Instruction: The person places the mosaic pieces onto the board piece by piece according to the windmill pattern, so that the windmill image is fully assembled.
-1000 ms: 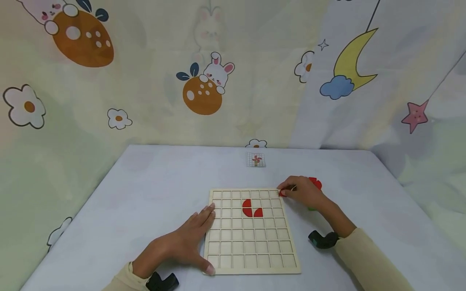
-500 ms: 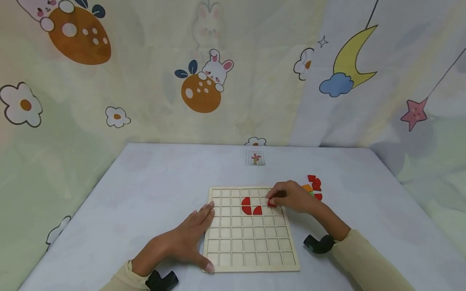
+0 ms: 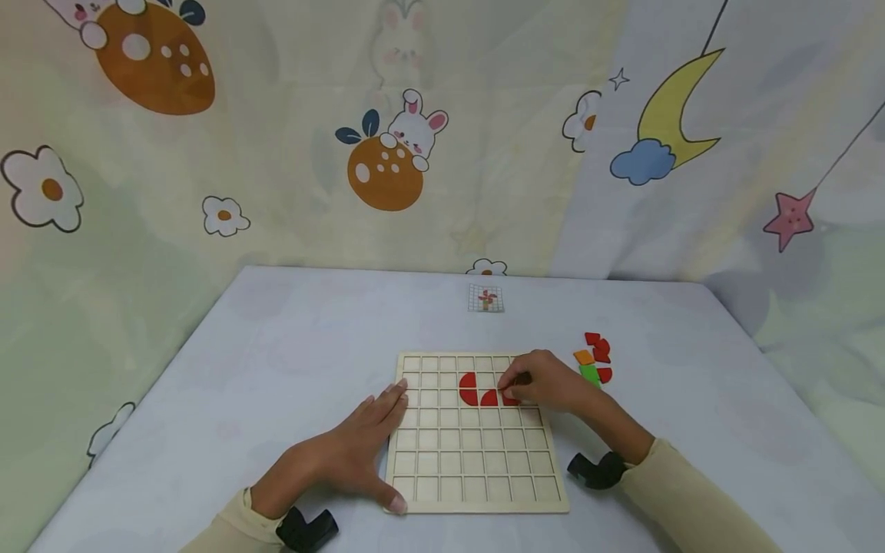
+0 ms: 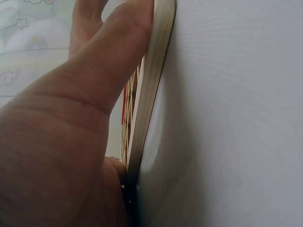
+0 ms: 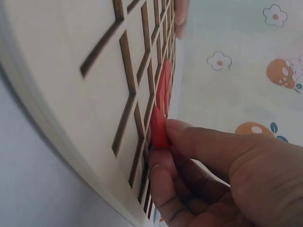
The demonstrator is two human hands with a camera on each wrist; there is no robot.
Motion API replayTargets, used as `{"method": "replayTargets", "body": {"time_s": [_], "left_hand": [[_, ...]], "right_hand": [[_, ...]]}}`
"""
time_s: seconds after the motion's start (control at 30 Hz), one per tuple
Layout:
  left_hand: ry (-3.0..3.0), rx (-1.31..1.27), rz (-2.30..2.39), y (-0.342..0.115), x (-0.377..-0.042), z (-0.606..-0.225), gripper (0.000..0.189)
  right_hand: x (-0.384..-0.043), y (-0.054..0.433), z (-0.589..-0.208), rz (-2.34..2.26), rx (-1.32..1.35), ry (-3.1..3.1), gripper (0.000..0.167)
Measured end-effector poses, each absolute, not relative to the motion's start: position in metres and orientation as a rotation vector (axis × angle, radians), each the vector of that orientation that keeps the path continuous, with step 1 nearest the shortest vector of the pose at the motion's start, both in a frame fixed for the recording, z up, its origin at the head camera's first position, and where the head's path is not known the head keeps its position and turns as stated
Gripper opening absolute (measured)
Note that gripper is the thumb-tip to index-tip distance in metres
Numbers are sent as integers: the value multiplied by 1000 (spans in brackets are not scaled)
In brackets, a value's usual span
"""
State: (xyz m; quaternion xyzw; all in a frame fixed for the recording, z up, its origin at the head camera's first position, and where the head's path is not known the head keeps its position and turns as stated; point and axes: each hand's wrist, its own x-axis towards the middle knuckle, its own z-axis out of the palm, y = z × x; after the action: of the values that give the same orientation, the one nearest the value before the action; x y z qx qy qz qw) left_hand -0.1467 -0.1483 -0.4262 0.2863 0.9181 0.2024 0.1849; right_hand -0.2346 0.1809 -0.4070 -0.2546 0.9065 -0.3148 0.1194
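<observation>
A wooden grid board [image 3: 477, 488] lies on the white table. My left hand [image 3: 343, 459] rests along its left edge, fingers extended, with the thumb at the near left corner; the left wrist view shows the thumb [image 4: 120, 40] against the board's side. Between thumb and fingertips, my right hand [image 3: 553, 384] pinches a red quarter-circle tile [image 5: 159, 130] low over a cell in the board's upper right part. Just left of it sits another red tile [image 3: 489, 398]. Beyond that, two red quarter tiles [image 3: 468, 389] stacked in adjoining cells form a half circle.
Right of the board lie several loose red tiles [image 3: 601, 349], an orange tile [image 3: 584, 357] and a green tile [image 3: 589, 374]. A small picture card [image 3: 486, 298] with a red pinwheel on a grid lies behind the board. A printed cloth [image 3: 290, 153] hangs behind the table.
My right hand has carried the red tile leftward from the board's right edge to the cell beside the other red tiles. The left hand stays on the board's left edge.
</observation>
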Motion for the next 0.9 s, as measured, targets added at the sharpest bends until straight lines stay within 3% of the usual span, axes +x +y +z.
{"method": "replayTargets", "body": {"time_s": [0.9], "left_hand": [[2586, 821, 597, -149, -146, -424, 136]], "right_hand": [[-228, 181, -405, -922, -760, 2728, 13]]}}
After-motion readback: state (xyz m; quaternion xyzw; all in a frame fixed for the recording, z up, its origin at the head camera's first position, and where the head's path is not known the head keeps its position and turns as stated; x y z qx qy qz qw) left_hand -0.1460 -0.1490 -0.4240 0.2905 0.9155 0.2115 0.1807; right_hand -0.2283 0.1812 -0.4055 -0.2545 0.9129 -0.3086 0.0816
